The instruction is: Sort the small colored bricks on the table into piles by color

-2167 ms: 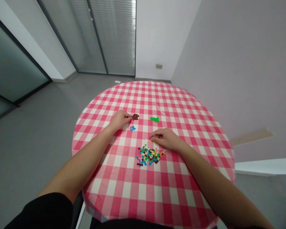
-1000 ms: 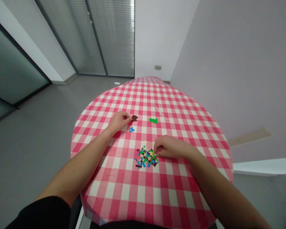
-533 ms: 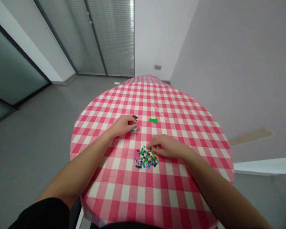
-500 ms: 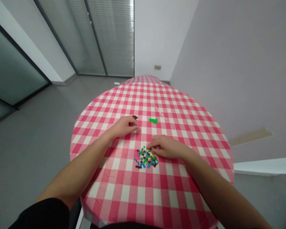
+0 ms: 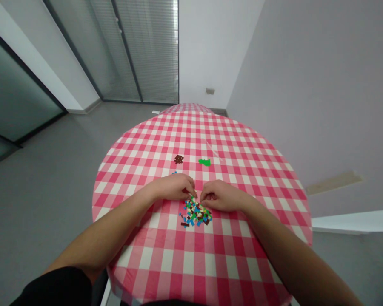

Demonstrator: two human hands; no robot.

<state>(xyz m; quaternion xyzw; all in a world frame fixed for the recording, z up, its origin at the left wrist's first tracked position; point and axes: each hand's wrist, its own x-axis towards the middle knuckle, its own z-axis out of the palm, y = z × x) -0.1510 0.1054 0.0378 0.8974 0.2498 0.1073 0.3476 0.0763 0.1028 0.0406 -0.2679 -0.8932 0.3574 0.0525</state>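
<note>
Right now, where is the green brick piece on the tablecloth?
In the head view, the green brick piece lies on the checked tablecloth, right of the brown bricks and beyond the right hand.

wall (image 5: 309,93): mauve | floor (image 5: 41,221): grey | window (image 5: 147,51): slatted blinds | table (image 5: 191,131): pink gingham

Two hands (image 5: 175,187) (image 5: 218,195); one brick pile (image 5: 194,213); one brown cluster (image 5: 178,159); one green cluster (image 5: 204,162).
</note>
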